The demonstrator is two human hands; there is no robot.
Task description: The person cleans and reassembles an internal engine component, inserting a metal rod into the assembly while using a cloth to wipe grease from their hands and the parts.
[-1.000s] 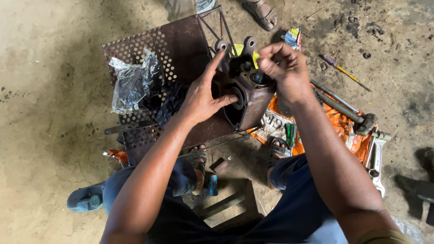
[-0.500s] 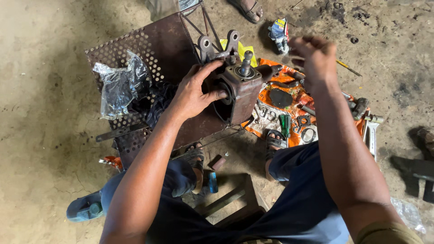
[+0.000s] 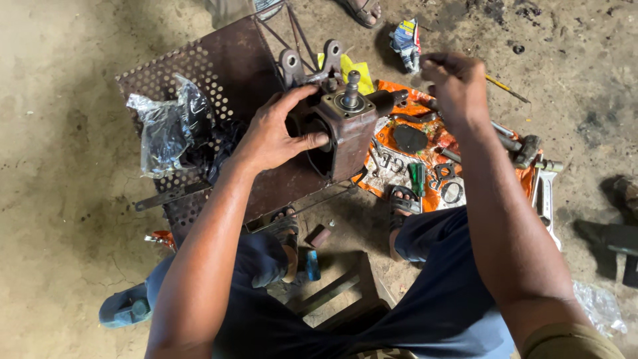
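A rusty brown metal housing (image 3: 350,133) with a short upright shaft (image 3: 351,88) on top stands on a perforated rusty metal plate (image 3: 219,73). My left hand (image 3: 276,133) grips the housing's near side, fingers spread over its round opening. My right hand (image 3: 454,83) is raised to the right of it, above an orange sack (image 3: 438,186). Its fingers are curled together; whether they pinch some small part I cannot tell. Two metal lugs (image 3: 311,61) rise behind the housing.
A crumpled clear plastic bag (image 3: 166,129) lies on the plate's left. Tools and gaskets are spread on the orange sack; a hammer (image 3: 522,147) and a wrench (image 3: 546,199) lie at its right. Another person's sandalled foot (image 3: 362,10) is at the top. A small carton (image 3: 407,38) lies nearby.
My right hand has lifted off the housing's top and swung right, uncovering the shaft. My left hand has stayed on the housing. The view has shifted a little.
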